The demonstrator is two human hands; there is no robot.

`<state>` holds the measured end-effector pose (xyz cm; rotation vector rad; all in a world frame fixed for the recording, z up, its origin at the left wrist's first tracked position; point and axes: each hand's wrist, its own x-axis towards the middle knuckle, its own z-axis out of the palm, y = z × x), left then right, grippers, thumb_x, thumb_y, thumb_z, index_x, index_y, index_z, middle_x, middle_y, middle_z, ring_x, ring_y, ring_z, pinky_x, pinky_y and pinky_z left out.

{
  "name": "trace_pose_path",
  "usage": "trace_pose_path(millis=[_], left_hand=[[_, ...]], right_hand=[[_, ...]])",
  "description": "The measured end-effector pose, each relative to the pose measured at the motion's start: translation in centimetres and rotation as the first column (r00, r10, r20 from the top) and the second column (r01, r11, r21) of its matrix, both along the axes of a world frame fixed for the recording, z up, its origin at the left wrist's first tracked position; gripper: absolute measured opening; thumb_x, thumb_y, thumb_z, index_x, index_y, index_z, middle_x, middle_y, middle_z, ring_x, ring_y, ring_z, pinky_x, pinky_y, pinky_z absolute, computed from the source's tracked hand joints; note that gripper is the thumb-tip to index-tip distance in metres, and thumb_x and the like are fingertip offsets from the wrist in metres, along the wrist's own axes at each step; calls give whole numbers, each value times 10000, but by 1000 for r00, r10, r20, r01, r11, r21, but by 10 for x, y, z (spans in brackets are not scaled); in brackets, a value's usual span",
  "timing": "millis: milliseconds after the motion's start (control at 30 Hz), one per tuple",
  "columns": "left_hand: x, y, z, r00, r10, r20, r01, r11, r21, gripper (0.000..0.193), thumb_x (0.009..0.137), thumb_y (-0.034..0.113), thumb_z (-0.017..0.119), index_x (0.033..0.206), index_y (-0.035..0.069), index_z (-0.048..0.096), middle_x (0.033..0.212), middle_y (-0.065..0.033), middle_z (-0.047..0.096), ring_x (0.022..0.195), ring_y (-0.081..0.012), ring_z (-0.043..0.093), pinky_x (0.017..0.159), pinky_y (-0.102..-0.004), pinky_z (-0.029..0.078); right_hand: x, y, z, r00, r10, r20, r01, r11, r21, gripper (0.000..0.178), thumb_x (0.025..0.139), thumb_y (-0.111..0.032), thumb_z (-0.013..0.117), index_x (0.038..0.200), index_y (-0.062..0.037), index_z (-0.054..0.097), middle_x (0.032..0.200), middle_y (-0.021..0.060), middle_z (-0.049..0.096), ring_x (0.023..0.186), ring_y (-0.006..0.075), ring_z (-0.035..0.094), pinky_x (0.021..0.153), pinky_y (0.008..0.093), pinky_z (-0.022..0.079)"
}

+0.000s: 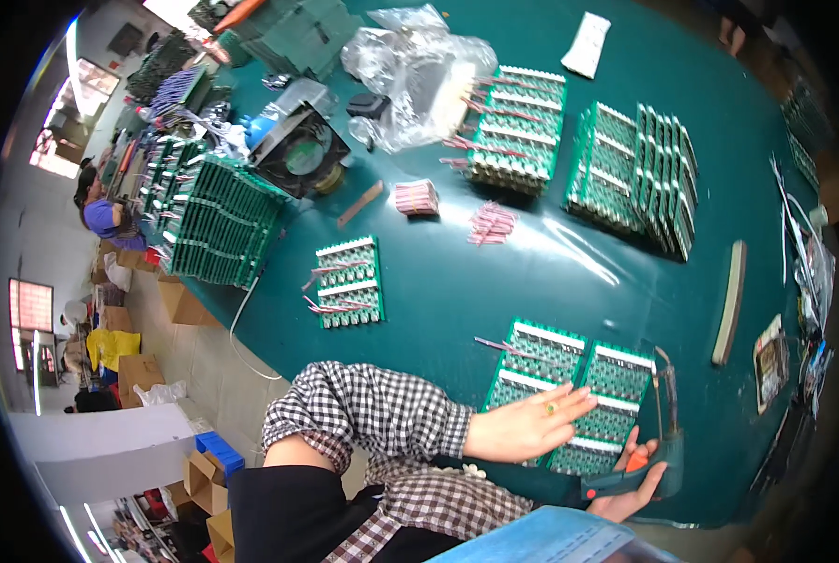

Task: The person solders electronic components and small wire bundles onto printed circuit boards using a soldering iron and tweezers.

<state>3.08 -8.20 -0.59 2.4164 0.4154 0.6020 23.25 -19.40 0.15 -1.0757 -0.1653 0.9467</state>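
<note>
A: What are the hands on?

B: The left hand (pixel 525 424) lies flat, fingers spread and together on nothing, pressing the near green circuit board panel (pixel 530 368). A second panel (pixel 605 405) sits just beside it, edges touching; both lie on the green table (pixel 532 272) close to its front edge. The right hand (pixel 637 486) is wrapped around the handle of a soldering gun (pixel 659 441), teal with an orange trigger, its tip rising beside the second panel.

A: So two panels at the front. More further out?

B: One single panel (pixel 348 281) to the left with pink-wired parts lying across it. Beyond that, stacks: one flat pile (pixel 516 129) with pink leads sticking out, a second flat pile (pixel 603 169), and a row of boards standing on edge (pixel 665 178) beside it. A large block of boards (pixel 221 220) stands at the left edge. I cannot count the boards inside any stack.

A: Loose bits?

B: Two small bundles of pink-wired components, one banded (pixel 416 198), one fanned out (pixel 491 223). A square fan (pixel 299 150) sits next to the big block, and a crumpled clear plastic bag (pixel 418 70) behind it; what is in it I cannot tell.

A: Anything on the floor?

B: Cardboard boxes (pixel 180 302) under the table's left side.
</note>
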Motion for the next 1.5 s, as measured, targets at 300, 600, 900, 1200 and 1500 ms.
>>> trace_pose_path(millis=[300,600,900,1200,1500], left_hand=[[-10,57,39,928,362,87,-319,893,-318,157,793,-30,630,941,-4,584,895,-91,591,780,-209,579,696,-322,490],[-15,72,39,852,480,-210,-513,681,-523,79,804,31,669,862,1,625,779,-54,572,654,-110,551,588,-244,457],[-16,68,35,843,504,-187,-537,771,-342,82,774,23,653,842,63,629,779,-55,598,619,-143,576,578,-267,490],[-17,61,27,851,498,-168,-515,724,-459,83,811,122,628,852,61,591,791,-79,581,648,-204,603,569,-325,483],[-25,79,34,810,545,-217,-579,685,-442,70,785,81,652,841,44,633,768,-58,604,616,-142,573,571,-274,477]], right_hand=[[19,14,7,990,137,35,-140,983,119,407,963,-326,501,1173,22,501,1029,96,597,927,242,606,1081,563,327],[27,-10,12,967,243,75,-243,970,-9,471,958,-357,507,1208,38,453,1030,110,598,963,257,609,905,479,509],[25,-12,13,981,172,-94,-177,983,-49,518,947,-375,509,1260,33,448,1061,136,586,950,276,617,818,431,567],[28,-11,12,985,171,26,-168,981,-92,416,978,-345,488,1214,-3,492,1016,82,602,886,189,630,727,325,588],[30,-1,18,983,181,43,-178,983,-49,465,978,-354,475,1240,31,472,1028,120,607,920,248,624,768,386,584]])
